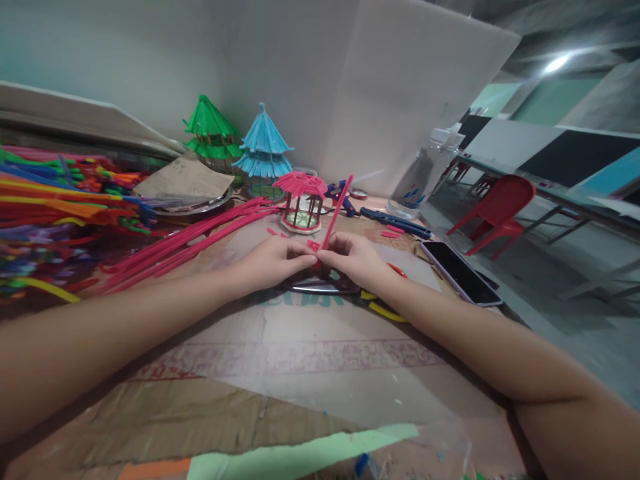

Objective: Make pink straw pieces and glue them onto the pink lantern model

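Observation:
My left hand (280, 259) and my right hand (357, 260) meet over a metal-rimmed tray (320, 289), thumbs and fingers pinched together. A pink pipe cleaner (340, 205) rises at a slant from the pinch of my right hand, and its lower end is bent between the fingertips of both hands. Just beyond them stands a small pavilion model (301, 200) with a pink roof, thin brown posts and a pale base. Long pink pipe cleaners (195, 239) lie to the left of it, beside my left forearm.
Green (213, 127) and blue (263, 143) pavilion models stand behind. Piles of coloured pipe cleaners (65, 200) fill the left. A glue gun (345, 198), a blue-handled tool (395, 221), a phone (461, 272) and a clear bottle (417, 180) lie or stand right. Cardboard (210, 413) covers the table.

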A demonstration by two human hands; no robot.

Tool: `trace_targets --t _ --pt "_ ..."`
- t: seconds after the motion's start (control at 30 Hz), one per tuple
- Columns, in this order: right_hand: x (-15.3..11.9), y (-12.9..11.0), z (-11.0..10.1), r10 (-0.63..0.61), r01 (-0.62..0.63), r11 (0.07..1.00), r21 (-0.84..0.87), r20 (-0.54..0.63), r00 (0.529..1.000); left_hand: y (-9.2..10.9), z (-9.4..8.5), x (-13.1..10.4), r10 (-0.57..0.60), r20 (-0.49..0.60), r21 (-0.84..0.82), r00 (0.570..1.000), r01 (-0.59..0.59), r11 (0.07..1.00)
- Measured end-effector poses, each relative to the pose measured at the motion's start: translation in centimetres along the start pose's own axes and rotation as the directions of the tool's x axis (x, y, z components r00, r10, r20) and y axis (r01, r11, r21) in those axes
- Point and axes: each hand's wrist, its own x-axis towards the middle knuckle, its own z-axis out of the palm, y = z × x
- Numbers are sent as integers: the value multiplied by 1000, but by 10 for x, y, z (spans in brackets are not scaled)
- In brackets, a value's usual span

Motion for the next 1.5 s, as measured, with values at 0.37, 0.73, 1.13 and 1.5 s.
trace_targets --t 0.37,0.73,1.13,1.5 --pt "1 -2 -1 63 -66 986 152 24 998 -1 -5 4 -76 110 -148 991 92 985" --pt "2 -2 -2 -64 57 995 83 75 995 0 -3 3 -111 109 -157 988 127 979" --pt "-50 -27 -79 45 220 746 -628 378 925 9 -3 1 -181 86 -265 980 198 944" --pt "-57 -3 -78 -9 400 594 -698 492 871 7 -2 2 -200 35 -332 979 201 922"
